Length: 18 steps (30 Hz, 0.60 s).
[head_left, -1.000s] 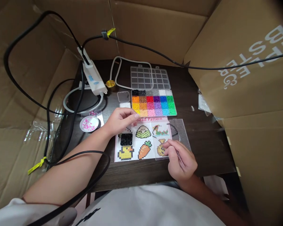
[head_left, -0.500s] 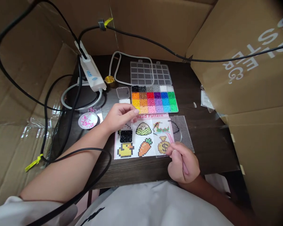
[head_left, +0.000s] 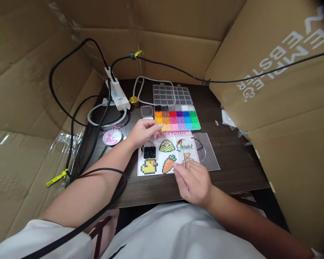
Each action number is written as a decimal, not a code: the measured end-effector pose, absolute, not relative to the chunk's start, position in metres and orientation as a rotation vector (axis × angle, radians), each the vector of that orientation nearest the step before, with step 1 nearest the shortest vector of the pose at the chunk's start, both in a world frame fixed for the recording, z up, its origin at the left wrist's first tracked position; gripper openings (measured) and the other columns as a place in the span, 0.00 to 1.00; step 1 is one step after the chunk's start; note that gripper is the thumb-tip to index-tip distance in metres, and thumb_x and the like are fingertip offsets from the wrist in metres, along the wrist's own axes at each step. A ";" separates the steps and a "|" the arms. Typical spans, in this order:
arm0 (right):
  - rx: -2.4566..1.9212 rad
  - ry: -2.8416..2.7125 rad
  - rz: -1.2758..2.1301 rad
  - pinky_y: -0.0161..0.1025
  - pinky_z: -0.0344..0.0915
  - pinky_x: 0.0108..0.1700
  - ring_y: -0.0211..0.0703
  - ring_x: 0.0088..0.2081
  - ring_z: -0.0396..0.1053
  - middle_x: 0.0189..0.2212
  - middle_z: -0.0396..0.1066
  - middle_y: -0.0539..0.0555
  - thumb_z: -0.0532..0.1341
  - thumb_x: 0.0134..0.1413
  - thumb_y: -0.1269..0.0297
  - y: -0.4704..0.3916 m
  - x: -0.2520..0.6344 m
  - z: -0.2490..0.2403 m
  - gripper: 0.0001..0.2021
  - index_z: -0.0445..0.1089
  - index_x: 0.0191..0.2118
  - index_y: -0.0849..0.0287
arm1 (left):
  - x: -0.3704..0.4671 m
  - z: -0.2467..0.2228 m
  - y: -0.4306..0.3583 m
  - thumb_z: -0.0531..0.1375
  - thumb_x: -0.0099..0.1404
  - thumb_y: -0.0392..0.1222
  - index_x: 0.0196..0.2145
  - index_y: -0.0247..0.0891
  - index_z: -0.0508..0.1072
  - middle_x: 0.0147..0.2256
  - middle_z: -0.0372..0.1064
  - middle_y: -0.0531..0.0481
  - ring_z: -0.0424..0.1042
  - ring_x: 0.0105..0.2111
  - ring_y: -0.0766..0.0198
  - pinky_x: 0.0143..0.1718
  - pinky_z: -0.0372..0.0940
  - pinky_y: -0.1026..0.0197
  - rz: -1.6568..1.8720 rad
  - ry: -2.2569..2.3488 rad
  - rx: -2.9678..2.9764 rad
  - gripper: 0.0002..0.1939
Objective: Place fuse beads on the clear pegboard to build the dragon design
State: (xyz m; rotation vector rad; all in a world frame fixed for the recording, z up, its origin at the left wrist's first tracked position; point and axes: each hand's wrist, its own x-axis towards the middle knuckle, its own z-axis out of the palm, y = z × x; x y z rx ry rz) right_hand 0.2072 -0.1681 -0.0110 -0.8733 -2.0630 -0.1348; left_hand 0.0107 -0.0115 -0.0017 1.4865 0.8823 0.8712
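My right hand (head_left: 196, 181) is closed round pink tweezers (head_left: 187, 160), whose tips point up over the printed bead pattern sheet (head_left: 160, 172). My left hand (head_left: 147, 132) is at the sheet's upper left edge, just below the bead box (head_left: 178, 124), its fingers curled together; what they hold, if anything, is too small to make out. A small case of black beads (head_left: 150, 152) lies on the sheet, right below my left hand. To the right lies a clear pegboard (head_left: 209, 153) with a curved line of black beads on it.
A white dish (head_left: 112, 137) of pink and white beads stands left of my left forearm. Behind are a power strip (head_left: 118, 94), a gold round tin (head_left: 134, 100) and a clear lid (head_left: 172, 95). A black cable (head_left: 97, 212) crosses over my left forearm. Cardboard walls surround the table.
My right hand with the tweezers has moved left, onto the sheet's lower right part. The camera view has shifted. My left hand stays by the bead box.
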 end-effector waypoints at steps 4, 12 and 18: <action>-0.928 -2.062 0.059 0.47 0.74 0.32 0.49 0.31 0.73 0.34 0.75 0.63 0.60 0.61 0.72 -0.166 0.212 0.013 0.25 0.61 0.62 0.70 | 0.011 -0.003 -0.011 0.67 0.60 0.51 0.22 0.34 0.75 0.19 0.71 0.50 0.66 0.18 0.72 0.20 0.59 0.69 0.875 0.892 1.483 0.18; -0.860 -1.902 0.549 0.38 0.75 0.29 0.38 0.27 0.74 0.35 0.75 0.50 0.56 0.68 0.71 -0.104 0.258 0.041 0.26 0.50 0.67 0.48 | 0.010 -0.005 -0.010 0.65 0.65 0.49 0.23 0.35 0.75 0.20 0.71 0.51 0.68 0.20 0.70 0.22 0.62 0.68 0.873 0.910 1.530 0.18; -0.895 -1.627 0.560 0.37 0.72 0.24 0.41 0.28 0.78 0.32 0.77 0.49 0.59 0.68 0.71 -0.081 0.269 0.039 0.17 0.67 0.58 0.47 | 0.010 -0.001 -0.009 0.66 0.64 0.49 0.23 0.35 0.75 0.20 0.71 0.50 0.68 0.21 0.70 0.23 0.62 0.68 0.849 0.937 1.480 0.17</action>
